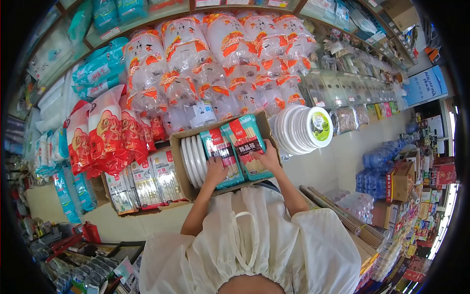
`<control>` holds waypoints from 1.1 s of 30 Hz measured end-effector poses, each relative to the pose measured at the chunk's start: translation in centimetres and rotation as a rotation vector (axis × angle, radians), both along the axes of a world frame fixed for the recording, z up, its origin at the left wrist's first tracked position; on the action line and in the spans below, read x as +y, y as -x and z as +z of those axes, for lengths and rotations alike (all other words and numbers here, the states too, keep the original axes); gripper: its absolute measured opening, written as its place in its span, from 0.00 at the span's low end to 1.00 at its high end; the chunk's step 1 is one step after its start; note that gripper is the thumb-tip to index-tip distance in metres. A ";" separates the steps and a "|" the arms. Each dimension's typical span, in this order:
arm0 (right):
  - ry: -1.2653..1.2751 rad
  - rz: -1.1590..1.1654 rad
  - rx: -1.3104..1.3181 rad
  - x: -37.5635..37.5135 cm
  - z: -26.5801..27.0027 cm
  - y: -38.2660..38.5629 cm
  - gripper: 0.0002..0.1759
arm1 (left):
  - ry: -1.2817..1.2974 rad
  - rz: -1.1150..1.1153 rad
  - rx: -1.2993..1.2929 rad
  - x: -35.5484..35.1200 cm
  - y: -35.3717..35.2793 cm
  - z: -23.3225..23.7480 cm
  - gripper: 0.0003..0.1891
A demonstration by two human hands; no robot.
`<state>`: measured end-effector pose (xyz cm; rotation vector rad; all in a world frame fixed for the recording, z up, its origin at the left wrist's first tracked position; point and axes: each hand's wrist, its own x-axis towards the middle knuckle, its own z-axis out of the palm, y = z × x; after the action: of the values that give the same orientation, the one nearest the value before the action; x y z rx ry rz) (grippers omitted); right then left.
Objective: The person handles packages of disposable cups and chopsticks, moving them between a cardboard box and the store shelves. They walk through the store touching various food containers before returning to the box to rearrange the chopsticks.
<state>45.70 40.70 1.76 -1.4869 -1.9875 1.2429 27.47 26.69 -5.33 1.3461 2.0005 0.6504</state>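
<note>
My left hand (pixel 216 170) lies on the lower front of a teal chopstick pack (pixel 228 181), with its fingers spread over the wrapper. Beside it, a second teal chopstick pack (pixel 248 133) has a dark label; my right hand (pixel 267 158) grips its right edge, thumb across the front. Both packs stand side by side in an open cardboard box (pixel 183 169). White round disposable plates or lids (pixel 192 159) are stacked on edge in the left part of the box. The undersides of the packs are hidden.
Left of the box stand bamboo chopstick packs (pixel 145 181) in a carton, below red-and-white bags (pixel 105 130). White tubs (pixel 298 128) with a green label lie at the right. Behind rise stacked clear plastic packs (pixel 186 41). Long poles (pixel 350 218) lean by my right side.
</note>
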 end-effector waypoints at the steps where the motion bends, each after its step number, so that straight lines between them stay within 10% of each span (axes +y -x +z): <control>1: -0.012 -0.001 0.034 -0.1 1.0 -0.1 0.33 | -0.033 0.029 0.047 0.2 -0.2 -0.1 0.24; 17: 0.380 -0.466 0.860 -0.7 8.8 -2.1 0.21 | 0.093 0.464 -0.117 4.0 -0.6 0.3 0.56; 33: 0.490 -0.446 0.901 -3.7 8.1 -5.1 0.23 | 0.128 0.484 -0.081 4.5 1.1 -3.5 0.44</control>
<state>50.76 37.01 9.84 -1.1234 -0.7632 1.8082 26.40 31.19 -8.87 0.7470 2.2737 0.7593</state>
